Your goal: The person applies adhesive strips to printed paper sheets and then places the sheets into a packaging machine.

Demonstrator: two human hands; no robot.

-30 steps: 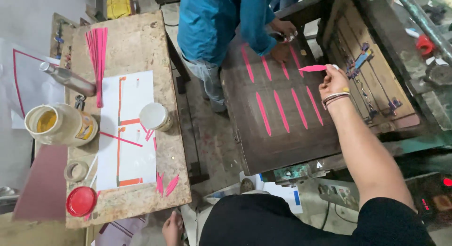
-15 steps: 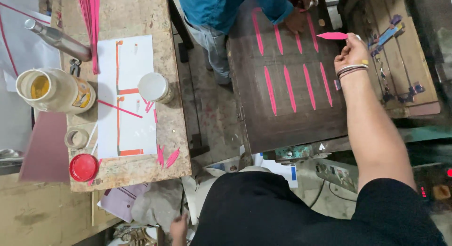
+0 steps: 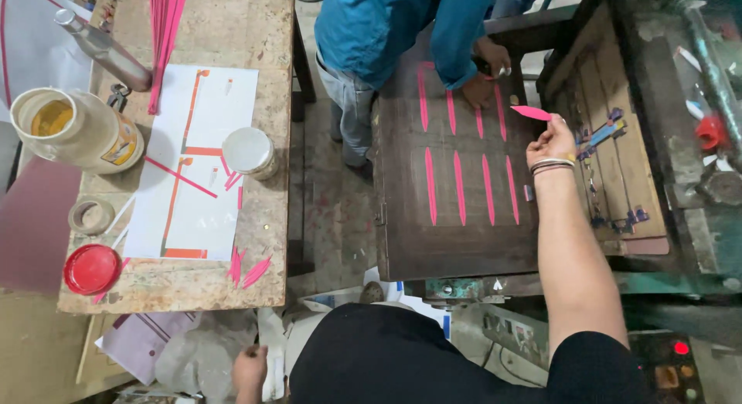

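My right hand (image 3: 550,141) is raised over the right edge of a dark metal plate (image 3: 402,218) and pinches a small pink leaf-shaped strip (image 3: 532,112). Several long pink strips (image 3: 459,186) lie in rows on the plate. A co-worker in a blue top (image 3: 386,25) leans over the plate's far end, with both hands (image 3: 487,73) on the upper strips. My left hand (image 3: 249,367) hangs low beside my body with curled fingers. Nothing is visible in it.
A worn wooden table (image 3: 255,33) at left carries a white sheet with orange lines (image 3: 193,211), a jar of yellow liquid (image 3: 69,129), a white cup (image 3: 249,151), a red lid (image 3: 91,269), a tape roll (image 3: 91,216) and a bundle of pink strips (image 3: 166,33). A press frame (image 3: 618,141) stands right.
The view has shifted. My right hand still holds the pink strip by the plate's right edge, and the co-worker's hands remain on the upper strips.
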